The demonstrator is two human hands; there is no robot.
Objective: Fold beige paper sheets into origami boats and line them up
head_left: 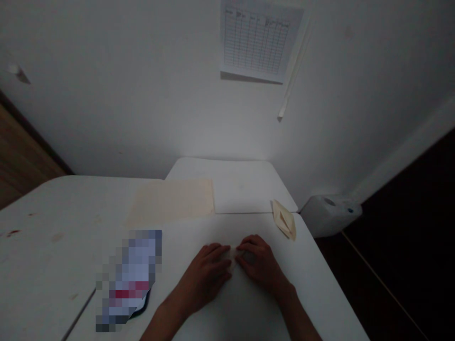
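Left hand (204,277) and right hand (259,263) sit together, fingers (222,251) on pale paper (232,258) — grip unclear — a folded paper boat (284,219) just beyond the right hand.

A printed grid chart (258,40) hangs on the white wall (142,94), a narrow white strip (295,61) just right of it. On the white table (42,208): a flat cream paper sheet (170,201) beside a white board (241,184), and a folded cream paper shape (284,219) at the right edge. Pixelated object (130,279) at left — can't tell what. White plastic canister (329,214) past the table's right edge.
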